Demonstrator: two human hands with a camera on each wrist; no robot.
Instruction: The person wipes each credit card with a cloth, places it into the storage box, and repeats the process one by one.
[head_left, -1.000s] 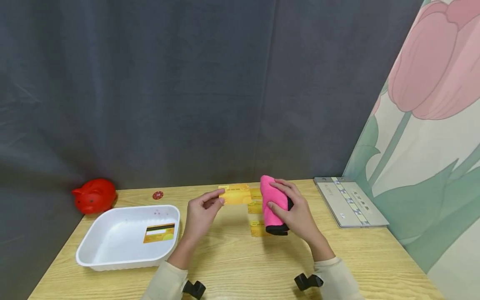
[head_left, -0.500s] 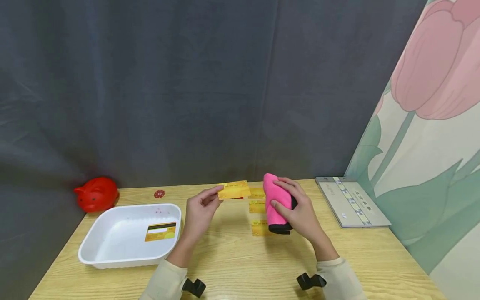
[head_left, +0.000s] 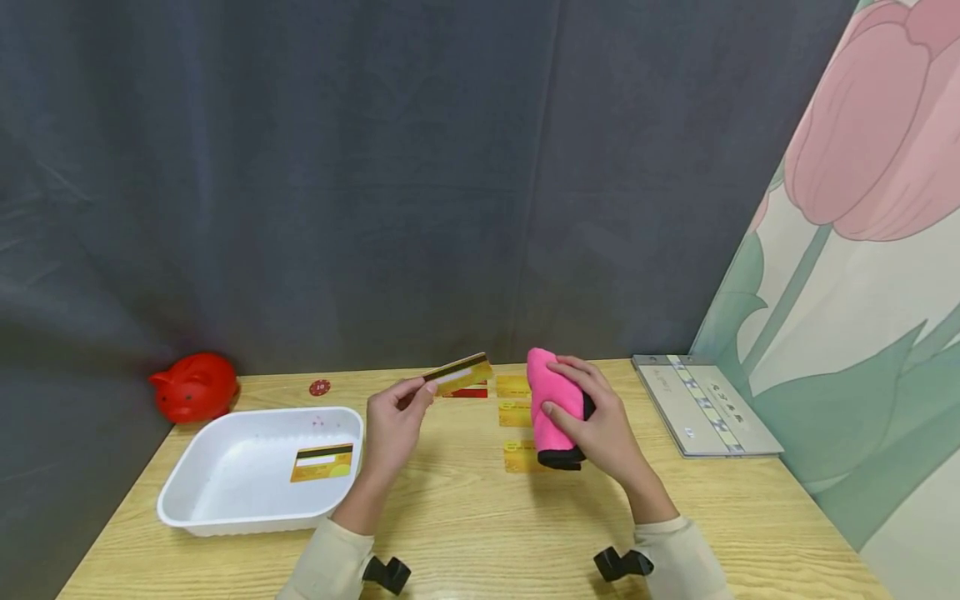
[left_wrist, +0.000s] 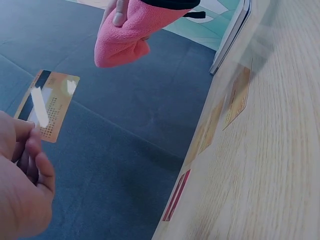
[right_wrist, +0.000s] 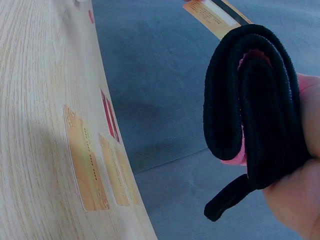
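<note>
My left hand pinches a gold bank card by one end, above the table. Its back, with a dark stripe and a white strip, faces me; the left wrist view shows that same card with glare on it. In my right hand is a folded pink cloth with black edging, gripped between thumb and fingers. The right wrist view shows the cloth's black-edged folds and a small loop. Several gold cards lie in a column on the table, partly behind the cloth. A red card lies left of them.
On the left stands a white tray with one gold card lying in it, stripe side up. Behind it are a red piggy bank and a red chip. A grey album lies at the right, near the wall.
The card in my left hand has turned from its gold front to its striped back and tilted. More of the red card shows beneath it. My right hand keeps gripping the cloth.
</note>
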